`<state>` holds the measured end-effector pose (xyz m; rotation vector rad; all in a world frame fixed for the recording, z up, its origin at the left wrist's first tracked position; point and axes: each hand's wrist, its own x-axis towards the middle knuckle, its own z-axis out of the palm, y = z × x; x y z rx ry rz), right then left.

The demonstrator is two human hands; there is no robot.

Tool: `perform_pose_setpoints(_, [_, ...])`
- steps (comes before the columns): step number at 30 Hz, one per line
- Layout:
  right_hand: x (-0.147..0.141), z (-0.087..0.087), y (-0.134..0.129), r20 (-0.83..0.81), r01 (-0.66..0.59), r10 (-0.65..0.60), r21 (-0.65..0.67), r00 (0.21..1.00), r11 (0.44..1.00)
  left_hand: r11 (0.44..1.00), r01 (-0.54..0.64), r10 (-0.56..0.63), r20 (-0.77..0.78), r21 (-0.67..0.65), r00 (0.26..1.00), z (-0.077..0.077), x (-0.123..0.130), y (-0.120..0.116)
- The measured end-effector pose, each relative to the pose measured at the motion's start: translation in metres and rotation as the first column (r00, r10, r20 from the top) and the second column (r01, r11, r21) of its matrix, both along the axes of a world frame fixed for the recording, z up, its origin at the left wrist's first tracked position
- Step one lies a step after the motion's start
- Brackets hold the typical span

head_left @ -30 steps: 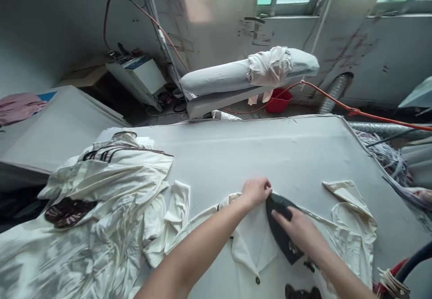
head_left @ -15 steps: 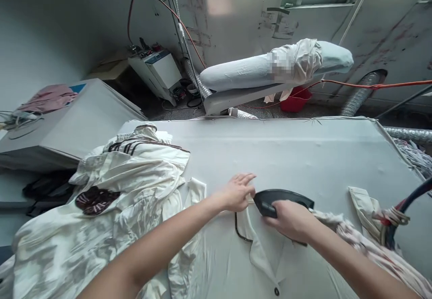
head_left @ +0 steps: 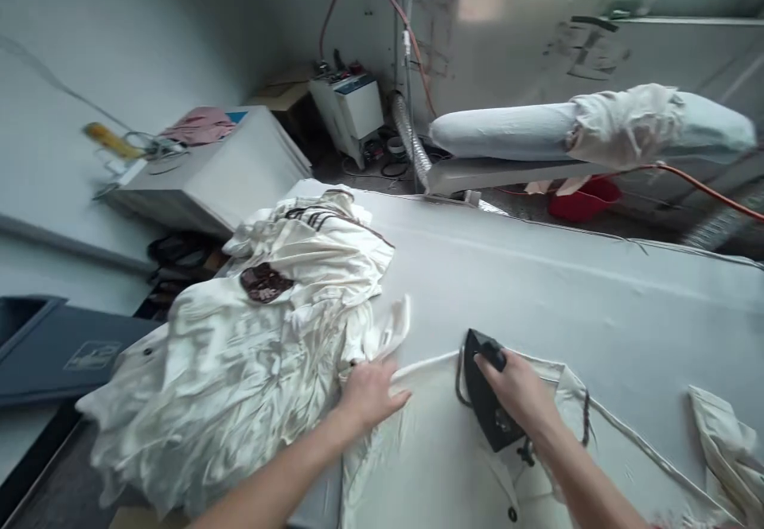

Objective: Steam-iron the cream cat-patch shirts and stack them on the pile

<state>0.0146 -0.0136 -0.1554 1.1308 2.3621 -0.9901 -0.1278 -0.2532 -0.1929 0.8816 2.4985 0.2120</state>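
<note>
My right hand point(head_left: 525, 390) is wrapped round the handle of a black iron point(head_left: 493, 410), whose tip points away from me. The iron rests on a cream shirt point(head_left: 423, 449) with dark trim and a dark button, spread over the padded white ironing table point(head_left: 537, 266). Left of the iron, my left hand point(head_left: 370, 394) has its fingers closed on the shirt's edge near the sleeve, thumb out to the side. Its fingertips are partly hidden. Just beyond it lies a heap of crumpled cream garments point(head_left: 280, 346) with dark brown patches and stripes.
Behind the table stands a padded sleeve board point(head_left: 507, 131) with cloth bunched round it. A red basin point(head_left: 585, 199) sits below it. A white machine point(head_left: 358, 111) and a white covered box point(head_left: 239, 167) are at the back left. A grey-blue bin point(head_left: 77, 350) stands at the left.
The view has swung left. My left hand has moved from beside the iron's tip to the shirt's left edge and closed there. The iron has turned from pointing left to pointing away.
</note>
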Motion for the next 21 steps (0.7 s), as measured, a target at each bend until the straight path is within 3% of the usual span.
perform_pose_setpoints(3, [-0.025, 0.007, 0.016, 0.055, -0.288, 0.292, -0.067, 0.955, 0.955, 0.981, -0.098, 0.127, 0.176, -0.165, 0.976, 0.019, -0.025, -0.059])
perform_pose_setpoints(5, [-0.042, 0.011, 0.005, 0.051, -0.543, 0.546, -0.069, 0.836, 0.837, 0.981, -0.15, 0.178, 0.276, -0.123, 0.944, 0.026, -0.043, -0.077])
perform_pose_setpoints(8, [-0.069, 0.015, -0.039, 0.062, -0.761, 0.759, 0.001, 0.648, 0.649, 0.978, -0.176, 0.2, 0.271, -0.111, 0.941, 0.028, -0.056, -0.083])
perform_pose_setpoints(9, [-0.076, 0.016, -0.055, 0.079, -0.782, 0.779, 0.001, 0.621, 0.623, 0.975, -0.174, 0.203, 0.234, -0.138, 0.951, 0.029, -0.056, -0.081])
perform_pose_setpoints(11, [-0.083, 0.021, -0.078, 0.119, -0.78, 0.775, -0.018, 0.62, 0.626, 0.966, -0.184, 0.209, 0.127, -0.182, 0.97, 0.03, -0.049, -0.07])
perform_pose_setpoints(13, [-0.077, 0.026, -0.079, 0.129, -0.733, 0.73, -0.035, 0.671, 0.679, 0.971, -0.217, 0.221, 0.029, -0.102, 0.975, 0.029, -0.038, -0.047])
perform_pose_setpoints(16, [-0.048, 0.026, -0.037, 0.087, -0.525, 0.53, -0.076, 0.844, 0.848, 0.949, -0.206, 0.196, 0.064, 0.24, 0.978, 0.018, -0.019, 0.016])
perform_pose_setpoints(18, [-0.021, 0.02, 0.013, 0.077, -0.263, 0.273, -0.116, 0.959, 0.958, 0.916, -0.15, 0.114, 0.118, 0.372, 0.986, 0.004, -0.003, 0.07])
perform_pose_setpoints(19, [-0.006, 0.017, 0.04, 0.094, -0.107, 0.119, -0.13, 0.988, 0.986, 0.917, -0.12, 0.08, 0.119, 0.381, 0.99, -0.004, 0.004, 0.096])
perform_pose_setpoints(21, [0.025, 0.011, 0.087, 0.142, 0.174, -0.154, -0.141, 0.978, 0.975, 0.939, -0.068, 0.044, 0.077, 0.338, 0.996, -0.018, 0.017, 0.139])
